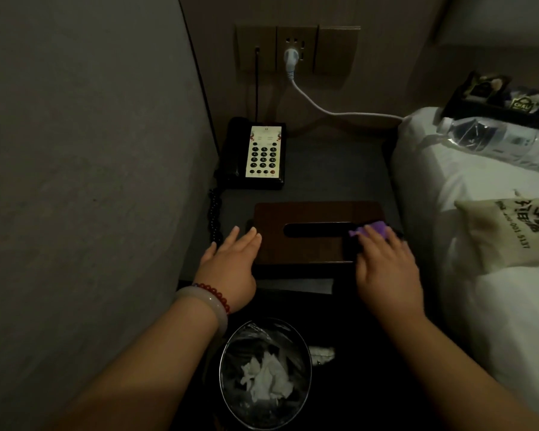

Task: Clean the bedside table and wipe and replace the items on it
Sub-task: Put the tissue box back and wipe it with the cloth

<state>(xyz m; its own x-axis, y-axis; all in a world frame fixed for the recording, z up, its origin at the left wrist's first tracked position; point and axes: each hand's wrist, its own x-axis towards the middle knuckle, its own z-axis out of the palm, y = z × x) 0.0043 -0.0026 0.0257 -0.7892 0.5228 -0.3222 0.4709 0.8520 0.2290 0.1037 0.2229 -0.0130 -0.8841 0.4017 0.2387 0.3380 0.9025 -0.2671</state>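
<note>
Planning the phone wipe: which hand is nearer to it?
Left. The left hand touches the tissue box at its left edge, in front of the phone; the right hand presses a purple cloth farther right.

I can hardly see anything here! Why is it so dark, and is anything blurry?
Head view: the room is dim, so the bedside table goes nearly black, while the bedding and telephone keypad stay brightest; the right hand pressing the purple cloth looks a little smeared, probably motion blur; the wide lens slants the wall edge.
</note>
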